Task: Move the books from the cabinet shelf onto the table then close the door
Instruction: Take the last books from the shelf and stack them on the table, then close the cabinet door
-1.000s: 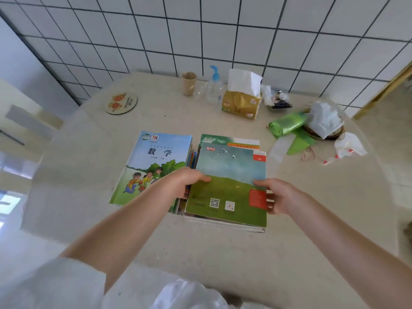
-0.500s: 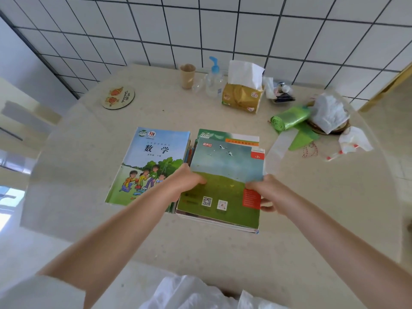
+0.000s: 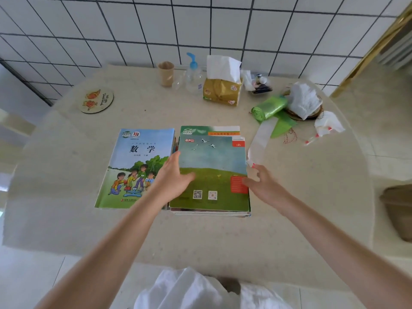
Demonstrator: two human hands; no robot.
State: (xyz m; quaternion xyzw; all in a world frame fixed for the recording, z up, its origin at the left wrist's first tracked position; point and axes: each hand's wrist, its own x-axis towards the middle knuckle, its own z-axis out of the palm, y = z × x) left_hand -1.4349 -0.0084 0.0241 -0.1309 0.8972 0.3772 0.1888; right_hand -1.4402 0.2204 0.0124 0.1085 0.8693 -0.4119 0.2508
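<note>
A stack of books [image 3: 214, 170] with a green and blue cover on top lies flat in the middle of the beige table [image 3: 200, 237]. A blue maths book [image 3: 133, 166] lies flat beside it on the left. My left hand [image 3: 171, 178] is at the stack's left edge, fingers straight along the side and thumb lying on the top cover. My right hand [image 3: 262, 186] is at the stack's right edge, its fingers spread and its thumb tip touching the cover. The cabinet and its door are out of view.
Along the tiled wall stand a paper cup [image 3: 166, 73], a pump bottle [image 3: 194, 76] and a yellow tissue pack [image 3: 223, 90]. A round coaster [image 3: 97, 100] lies at the back left. A green bag roll [image 3: 268, 109], white wrappers and a small basket [image 3: 303, 103] crowd the right.
Both hands have loosened on the stack: the fingers have straightened and the right hand has drawn slightly off the edge. The stack now lies flat and square beside the maths book.
</note>
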